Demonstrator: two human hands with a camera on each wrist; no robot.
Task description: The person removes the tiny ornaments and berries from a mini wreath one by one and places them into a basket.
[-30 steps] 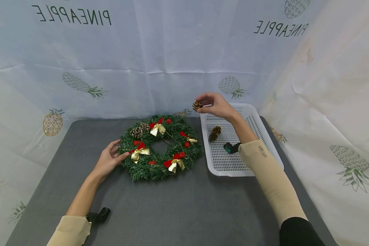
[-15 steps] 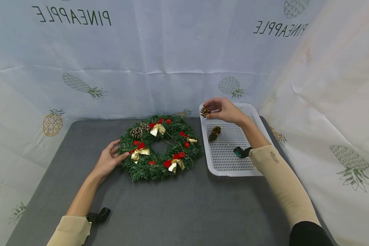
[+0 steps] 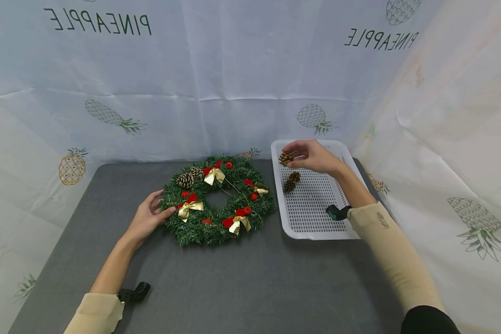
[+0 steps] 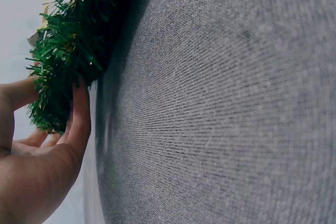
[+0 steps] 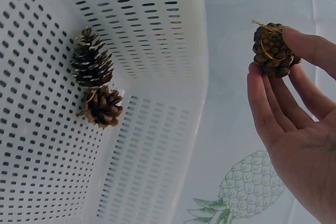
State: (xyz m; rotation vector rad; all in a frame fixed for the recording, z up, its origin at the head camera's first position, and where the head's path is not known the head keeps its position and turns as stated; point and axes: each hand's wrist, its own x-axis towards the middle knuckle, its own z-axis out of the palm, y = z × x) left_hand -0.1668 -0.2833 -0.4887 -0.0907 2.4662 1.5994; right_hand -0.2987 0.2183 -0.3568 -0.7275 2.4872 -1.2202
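My right hand pinches a brown pine cone between thumb and fingers over the back left of the white plastic basket. A gold string loop hangs on that cone in the right wrist view. Two more pine cones lie inside the basket, side by side. My left hand grips the left edge of a green Christmas wreath, thumb on top and fingers around its outer side. Gold and red bows, red berries and two frosted pine cones decorate the wreath.
The wreath lies on a dark grey table, left of the basket. A pale curtain printed with pineapples hangs behind and along the sides. Wrist cameras sit on both forearms.
With the pine cone in its grip, my right hand has moved right and nearer to me, from beyond the basket's left rim to over the basket. My left hand and the wreath have stayed put.
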